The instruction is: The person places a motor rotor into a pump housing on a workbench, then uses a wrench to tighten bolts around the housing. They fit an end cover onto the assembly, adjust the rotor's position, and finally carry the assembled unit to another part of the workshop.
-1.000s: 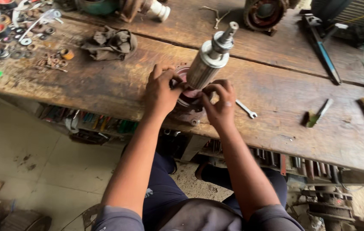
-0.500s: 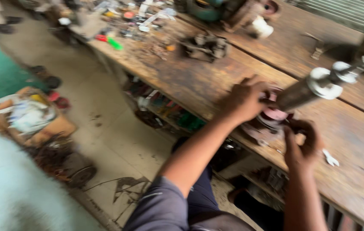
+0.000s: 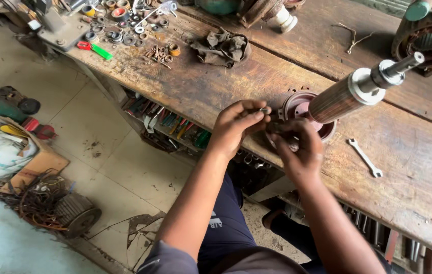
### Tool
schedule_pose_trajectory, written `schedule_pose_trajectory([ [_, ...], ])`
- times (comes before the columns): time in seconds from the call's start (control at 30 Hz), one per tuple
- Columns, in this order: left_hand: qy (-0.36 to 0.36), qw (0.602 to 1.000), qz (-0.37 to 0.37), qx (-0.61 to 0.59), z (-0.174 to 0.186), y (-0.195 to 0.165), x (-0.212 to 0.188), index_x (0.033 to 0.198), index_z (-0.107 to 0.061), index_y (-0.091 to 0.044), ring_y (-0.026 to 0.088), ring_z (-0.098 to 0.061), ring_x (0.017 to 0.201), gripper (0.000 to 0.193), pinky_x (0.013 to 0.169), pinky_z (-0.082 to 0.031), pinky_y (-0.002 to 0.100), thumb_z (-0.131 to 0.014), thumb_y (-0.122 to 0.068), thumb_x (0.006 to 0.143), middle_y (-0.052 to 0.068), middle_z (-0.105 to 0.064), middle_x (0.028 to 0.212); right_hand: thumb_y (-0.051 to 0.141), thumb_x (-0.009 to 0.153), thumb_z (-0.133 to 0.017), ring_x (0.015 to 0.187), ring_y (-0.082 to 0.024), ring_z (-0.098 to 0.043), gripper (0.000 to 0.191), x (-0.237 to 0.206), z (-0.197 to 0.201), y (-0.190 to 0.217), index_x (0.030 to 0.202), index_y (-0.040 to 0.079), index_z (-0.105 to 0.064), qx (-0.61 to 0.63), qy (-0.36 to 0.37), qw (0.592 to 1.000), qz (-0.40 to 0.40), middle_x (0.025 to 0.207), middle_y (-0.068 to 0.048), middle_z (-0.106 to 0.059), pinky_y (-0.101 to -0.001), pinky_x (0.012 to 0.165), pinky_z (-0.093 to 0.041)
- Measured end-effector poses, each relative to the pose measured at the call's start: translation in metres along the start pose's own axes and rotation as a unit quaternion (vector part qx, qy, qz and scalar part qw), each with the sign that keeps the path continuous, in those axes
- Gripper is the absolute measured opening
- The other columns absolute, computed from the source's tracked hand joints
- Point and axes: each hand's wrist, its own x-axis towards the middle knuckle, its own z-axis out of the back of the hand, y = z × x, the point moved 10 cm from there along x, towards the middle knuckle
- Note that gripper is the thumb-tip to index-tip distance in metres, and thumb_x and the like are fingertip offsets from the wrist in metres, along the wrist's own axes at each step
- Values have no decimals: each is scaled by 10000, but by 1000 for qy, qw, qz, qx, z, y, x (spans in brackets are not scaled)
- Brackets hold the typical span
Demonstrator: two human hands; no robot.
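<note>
We find a motor rotor (image 3: pixel 350 94) standing tilted on the near part of a worn wooden workbench (image 3: pixel 419 167), its steel shaft pointing up and to the right, its lower end seated in a round reddish end housing (image 3: pixel 297 107). The left hand (image 3: pixel 237 124) sits just left of the housing with thumb and fingers pressed together, pinching what appears to be a small metal part; it is too small for us to identify. The right hand (image 3: pixel 297 147) is at the near rim of the housing, fingers curled against it; we cannot tell whether it grips anything.

To the right of the housing, a small open-ended spanner (image 3: pixel 364 157) lies flat on the bench, apart from the hands. Farther left we note a crumpled dark rag (image 3: pixel 222 47), then a scatter of washers and bearings (image 3: pixel 124 30) and a green-handled tool (image 3: pixel 95 49). A second motor casing (image 3: pixel 429 38) stands at the far right. On the floor to the left sits a cardboard box of papers (image 3: pixel 8 152).
</note>
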Motion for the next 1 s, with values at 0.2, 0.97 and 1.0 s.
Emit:
schedule_pose_trajectory([
  [0.2,-52,995,-71,-39,16,-31,-21,1084,-671,-40,177,-722,1016,147,915,-607,358,-714,9,953,114,-749,1104,-105,914,-770,860,-85,-547,254,30,-58,22,1054,8,-591,35,-15,999,8,1034,-42,-611,-212,748,-462],
  [0.97,-296,826,-224,423,255,-196,45,969,-705,-67,142,-697,779,153,705,-574,302,-722,41,863,39,-731,869,-92,882,-690,973,-251,-684,240,33,-155,45,1102,-2,-653,-123,143,971,149,1108,-133,-689,-321,816,-544],
  [1.0,-316,776,-259,480,273,-223,52,942,-710,-68,143,-722,789,146,717,-580,304,-750,25,836,38,-748,866,-82,875,-711,994,-279,-683,234,22,-151,51,1085,5,-656,-130,172,963,161,1071,-124,-683,-342,829,-547],
])
